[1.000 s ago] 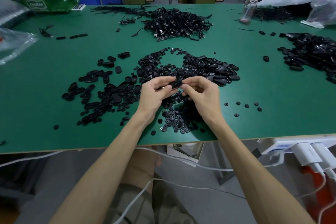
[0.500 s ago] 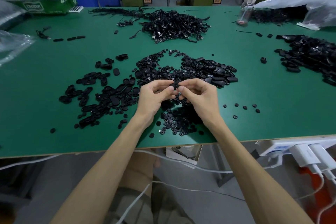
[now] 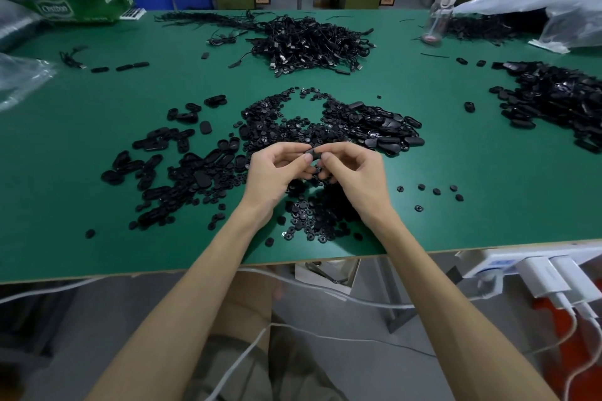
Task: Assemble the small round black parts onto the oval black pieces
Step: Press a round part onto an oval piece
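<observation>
Left hand (image 3: pixel 277 172) & right hand (image 3: pixel 355 172) met above the matte green table top (image 3: pixel 97 238). On each, thumb + fingers were curled in tight, tips pinching 1 small black oval piece (image 3: pixel 311 152) betw. them. It was held clear of the table, right over the heap of small round black plastic parts (image 3: pixel 312 218). Whether a round part was already seated in it couldn't be told: too small, mostly covered.

Likely risks:
- Part going in skewed, since the grip hid the joint, so the press would be by feel only.
- Piece popping out of the pinch if pressed off-centre. It looked smooth, prob. hard plastic, so slippery.
- If dropped, it would land in black-on-black clutter and be hard to pick out again.

Materials & shapes: the round parts looked like flat discs, some w/ a pale centre dot or hole. The scattered black oval pieces (image 3: pixel 182 172) to the left were rounded slugs, a few glossy, some open like rings. More ovals (image 3: pixel 384 130) lay right of centre. A tangled heap of thin black cables (image 3: pixel 312 42) sat further back.
</observation>
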`<state>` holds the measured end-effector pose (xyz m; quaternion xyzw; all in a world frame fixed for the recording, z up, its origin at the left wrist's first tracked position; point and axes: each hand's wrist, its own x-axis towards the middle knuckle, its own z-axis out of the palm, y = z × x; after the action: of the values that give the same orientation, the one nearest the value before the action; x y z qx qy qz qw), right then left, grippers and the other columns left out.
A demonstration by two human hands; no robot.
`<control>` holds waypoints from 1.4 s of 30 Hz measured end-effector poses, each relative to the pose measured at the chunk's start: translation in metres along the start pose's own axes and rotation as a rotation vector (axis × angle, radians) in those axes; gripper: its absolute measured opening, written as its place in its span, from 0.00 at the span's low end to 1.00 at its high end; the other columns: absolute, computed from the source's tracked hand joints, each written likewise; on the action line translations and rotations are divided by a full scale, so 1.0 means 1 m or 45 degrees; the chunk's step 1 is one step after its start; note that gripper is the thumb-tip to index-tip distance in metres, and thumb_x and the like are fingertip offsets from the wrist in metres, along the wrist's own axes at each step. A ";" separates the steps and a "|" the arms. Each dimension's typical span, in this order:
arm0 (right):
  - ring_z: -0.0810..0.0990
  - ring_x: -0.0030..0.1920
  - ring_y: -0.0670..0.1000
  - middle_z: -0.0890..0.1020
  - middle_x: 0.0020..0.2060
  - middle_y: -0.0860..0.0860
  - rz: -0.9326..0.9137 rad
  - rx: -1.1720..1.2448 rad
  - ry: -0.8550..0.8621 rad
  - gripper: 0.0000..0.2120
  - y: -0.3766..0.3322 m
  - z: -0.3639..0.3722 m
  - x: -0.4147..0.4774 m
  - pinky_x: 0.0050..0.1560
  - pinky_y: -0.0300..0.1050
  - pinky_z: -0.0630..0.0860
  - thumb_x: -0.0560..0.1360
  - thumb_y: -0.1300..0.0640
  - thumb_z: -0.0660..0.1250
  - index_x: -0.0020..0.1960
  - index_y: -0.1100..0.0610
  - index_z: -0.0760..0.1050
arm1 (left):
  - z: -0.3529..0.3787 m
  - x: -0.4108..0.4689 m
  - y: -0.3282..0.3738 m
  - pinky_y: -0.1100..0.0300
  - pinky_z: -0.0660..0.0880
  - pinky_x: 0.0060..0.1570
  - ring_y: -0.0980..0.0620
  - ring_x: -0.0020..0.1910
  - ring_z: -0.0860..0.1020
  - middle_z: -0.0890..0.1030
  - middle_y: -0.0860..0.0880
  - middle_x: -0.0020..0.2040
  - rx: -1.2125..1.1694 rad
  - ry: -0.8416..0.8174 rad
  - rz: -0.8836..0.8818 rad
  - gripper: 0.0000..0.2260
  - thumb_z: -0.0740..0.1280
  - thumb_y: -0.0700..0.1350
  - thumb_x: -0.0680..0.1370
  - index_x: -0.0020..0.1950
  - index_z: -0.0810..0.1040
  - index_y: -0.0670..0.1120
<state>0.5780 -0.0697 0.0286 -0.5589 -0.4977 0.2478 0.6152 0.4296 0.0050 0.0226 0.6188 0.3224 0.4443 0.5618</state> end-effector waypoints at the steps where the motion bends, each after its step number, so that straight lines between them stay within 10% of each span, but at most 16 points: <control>1: 0.85 0.37 0.49 0.87 0.39 0.51 0.005 0.000 0.007 0.07 0.000 0.000 0.000 0.41 0.42 0.80 0.79 0.65 0.68 0.52 0.59 0.85 | 0.000 0.000 0.000 0.57 0.83 0.48 0.47 0.42 0.86 0.87 0.42 0.46 0.005 0.002 -0.001 0.10 0.74 0.36 0.78 0.59 0.83 0.37; 42: 0.85 0.40 0.50 0.86 0.40 0.49 -0.016 -0.269 0.092 0.07 -0.001 0.001 -0.001 0.46 0.48 0.81 0.79 0.62 0.71 0.55 0.55 0.83 | 0.000 -0.001 0.000 0.56 0.83 0.48 0.46 0.44 0.86 0.87 0.43 0.45 0.044 -0.023 0.040 0.08 0.73 0.34 0.78 0.57 0.84 0.39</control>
<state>0.5766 -0.0702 0.0294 -0.6261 -0.5021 0.1699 0.5719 0.4297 0.0044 0.0222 0.6375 0.3153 0.4420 0.5467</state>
